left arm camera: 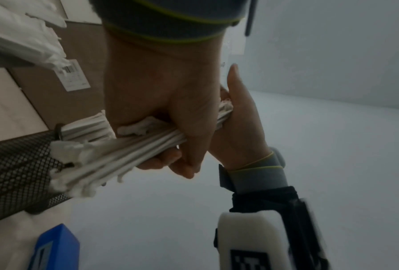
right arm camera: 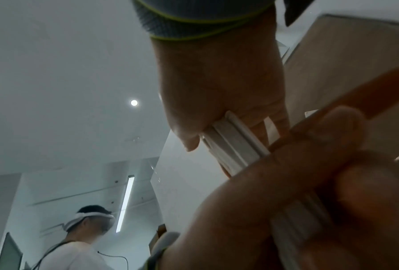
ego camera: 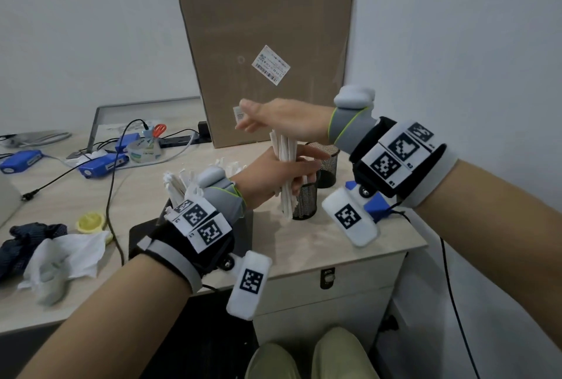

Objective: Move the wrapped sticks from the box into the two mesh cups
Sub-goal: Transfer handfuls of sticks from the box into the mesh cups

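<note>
My left hand (ego camera: 273, 171) grips a bundle of white wrapped sticks (ego camera: 284, 147) and holds it upright. The bundle's lower ends hang at the near black mesh cup (ego camera: 305, 202); whether they are inside it I cannot tell. My right hand (ego camera: 273, 117) lies flat on the bundle's top ends with its fingers straight. The second mesh cup (ego camera: 330, 165) stands just behind. More wrapped sticks (ego camera: 178, 187) poke out of a dark box (ego camera: 146, 235) behind my left wrist. The left wrist view shows the bundle (left arm camera: 147, 142) in my fist beside the cup (left arm camera: 15, 173). In the right wrist view my palm (right arm camera: 216, 82) touches the stick ends (right arm camera: 233, 138).
A tall cardboard box (ego camera: 264, 44) stands against the wall behind the cups. Blue devices (ego camera: 100, 165), cables, a tape roll (ego camera: 143, 150) and scissors crowd the left back. Tissue (ego camera: 67, 254) and dark cloth lie front left. A blue block (ego camera: 377, 205) sits right of the cups.
</note>
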Tool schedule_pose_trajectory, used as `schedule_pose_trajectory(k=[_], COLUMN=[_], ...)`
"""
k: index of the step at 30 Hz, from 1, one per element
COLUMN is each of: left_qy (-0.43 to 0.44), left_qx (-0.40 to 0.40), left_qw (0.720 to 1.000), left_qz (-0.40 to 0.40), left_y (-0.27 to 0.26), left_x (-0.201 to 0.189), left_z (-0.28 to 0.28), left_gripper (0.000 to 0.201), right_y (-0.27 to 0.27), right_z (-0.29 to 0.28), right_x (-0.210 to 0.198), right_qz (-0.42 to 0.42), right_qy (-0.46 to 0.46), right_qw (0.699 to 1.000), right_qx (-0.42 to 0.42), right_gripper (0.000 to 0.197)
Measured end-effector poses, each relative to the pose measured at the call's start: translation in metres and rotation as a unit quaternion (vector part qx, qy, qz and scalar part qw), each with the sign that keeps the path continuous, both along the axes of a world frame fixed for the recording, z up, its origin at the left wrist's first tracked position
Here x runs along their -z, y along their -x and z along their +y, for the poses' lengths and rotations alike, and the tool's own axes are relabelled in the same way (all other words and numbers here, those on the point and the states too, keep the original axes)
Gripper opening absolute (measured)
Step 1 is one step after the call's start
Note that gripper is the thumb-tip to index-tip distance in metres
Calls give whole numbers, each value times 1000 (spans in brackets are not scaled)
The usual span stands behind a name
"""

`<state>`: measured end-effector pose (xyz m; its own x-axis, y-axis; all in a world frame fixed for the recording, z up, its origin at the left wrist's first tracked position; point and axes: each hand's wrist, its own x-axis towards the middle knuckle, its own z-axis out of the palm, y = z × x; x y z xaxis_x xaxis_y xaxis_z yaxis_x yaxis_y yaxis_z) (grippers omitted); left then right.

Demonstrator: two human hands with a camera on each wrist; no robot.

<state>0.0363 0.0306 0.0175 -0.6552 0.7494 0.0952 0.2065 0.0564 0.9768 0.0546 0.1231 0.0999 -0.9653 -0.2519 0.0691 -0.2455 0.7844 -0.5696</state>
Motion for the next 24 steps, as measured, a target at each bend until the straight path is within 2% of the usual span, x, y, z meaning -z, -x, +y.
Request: schedule_pose_trajectory(k=[2, 4, 6, 9, 12, 14, 16, 17, 19, 20, 22, 24], left_qy=[-6, -8, 7, 16, -7, -29, -53, -56, -9, 12, -10, -17], left_qx=[3, -4, -4, -27, -87, -98, -122, -139, -166, -173, -176, -169], left_qw=[1000, 1000, 1000, 999, 993, 992, 989, 986, 978, 974, 978, 977], left_qz=[-16, -23, -8, 43, 86, 76, 65, 72, 125, 146, 113, 132], left_y=[-2, -3, -1, 2, 0, -2, 1, 3, 6, 8, 8, 8], left_x=[-1, -3, -5, -7, -8, -6, -10, -12, -17, -19, -21, -25], left_z=[2, 4, 3, 7, 13, 14, 14, 15, 18, 19, 21, 25], left_gripper=[27, 27, 26, 19, 15, 20, 21, 20, 15, 9, 32, 42], right_y=[2, 3, 5, 2, -4, -7, -8, -9, -10, -8, -3, 6], right_z=[5, 13, 21, 20, 8, 10, 18, 22, 25, 25, 23, 23], right_x=[6, 7, 3, 0, 11, 14, 14, 15, 23, 29, 37, 39], right_qz=[-25, -55, -28, 42, 63, 109, 123, 110, 83, 80, 114, 165], right_qy=[-42, -64, -60, 0, -57, 24, 172, 215, 217, 208, 226, 261], right_qw=[999, 996, 997, 999, 996, 994, 977, 969, 969, 970, 959, 937], right_qx=[7, 26, 45, 32, 6, 12, 30, 46, 81, 97, 129, 164], right_gripper=[67, 83, 94, 80, 59, 49, 53, 59, 64, 60, 42, 24])
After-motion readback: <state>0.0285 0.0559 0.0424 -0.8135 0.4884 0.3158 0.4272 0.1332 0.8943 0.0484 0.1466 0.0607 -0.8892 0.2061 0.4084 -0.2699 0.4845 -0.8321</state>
